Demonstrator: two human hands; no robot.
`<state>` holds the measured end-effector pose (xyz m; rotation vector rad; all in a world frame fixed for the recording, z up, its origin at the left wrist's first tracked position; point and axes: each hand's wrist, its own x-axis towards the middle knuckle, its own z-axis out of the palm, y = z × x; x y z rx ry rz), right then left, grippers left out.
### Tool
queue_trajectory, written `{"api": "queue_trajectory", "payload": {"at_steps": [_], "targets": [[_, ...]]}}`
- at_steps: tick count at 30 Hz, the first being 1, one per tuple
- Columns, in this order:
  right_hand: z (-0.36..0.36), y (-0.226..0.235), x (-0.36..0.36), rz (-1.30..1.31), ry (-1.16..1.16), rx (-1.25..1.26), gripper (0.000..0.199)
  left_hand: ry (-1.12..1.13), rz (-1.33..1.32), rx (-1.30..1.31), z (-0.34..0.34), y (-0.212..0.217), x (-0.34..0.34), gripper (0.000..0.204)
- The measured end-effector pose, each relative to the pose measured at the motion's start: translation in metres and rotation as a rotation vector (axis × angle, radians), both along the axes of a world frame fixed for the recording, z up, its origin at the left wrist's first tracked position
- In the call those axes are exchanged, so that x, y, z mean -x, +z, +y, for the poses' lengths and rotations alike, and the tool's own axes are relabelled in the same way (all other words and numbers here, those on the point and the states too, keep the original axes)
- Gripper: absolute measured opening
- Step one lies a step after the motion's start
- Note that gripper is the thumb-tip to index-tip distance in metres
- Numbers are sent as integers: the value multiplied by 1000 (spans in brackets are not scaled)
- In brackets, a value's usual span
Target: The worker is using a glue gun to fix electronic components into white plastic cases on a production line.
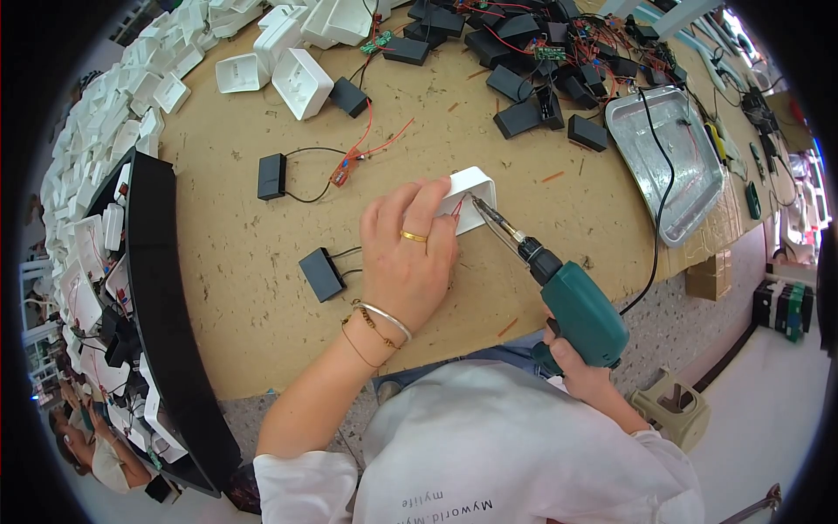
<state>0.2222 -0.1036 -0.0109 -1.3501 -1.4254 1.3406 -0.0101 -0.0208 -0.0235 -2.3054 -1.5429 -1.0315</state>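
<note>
Left hand [406, 258] pressed flat over a small white plastic housing [471, 196] at mid-table, fingers spread and clamped on its near side, a gold ring and thin bangles at finger and wrist; right hand [576, 367] wrapped tight around the grip of a teal electric screwdriver [576, 306], its slim metal bit angled up-left into the housing's open face beside thin red wires. Just left of the wrist, a matte black box [321, 273] with 2 dark leads; farther up-left, another black box [271, 175] wired to a small red-leaded circuit board [342, 172]. Rough brown fibreboard table [244, 288] strewn with wire offcuts. Up right, a dented shiny aluminium tray [672, 166] crossed by the screwdriver's black cord, well apart from the hands. Along the far edge, heaps of black boxes [524, 83] and tangled red wire; white shells [297, 79] piled at far left; a long black bin [161, 288] of white parts on the left side
</note>
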Motion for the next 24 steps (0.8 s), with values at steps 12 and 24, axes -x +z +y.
{"api": "queue_trajectory", "payload": {"at_steps": [12,24], "targets": [[1,-2,-2,-55,22,-42,17,-26,-16,-5,0,2,0,18],[-4,0,-8,-73,72,80,51,-63,-134,86,-11,13,8,16]]}}
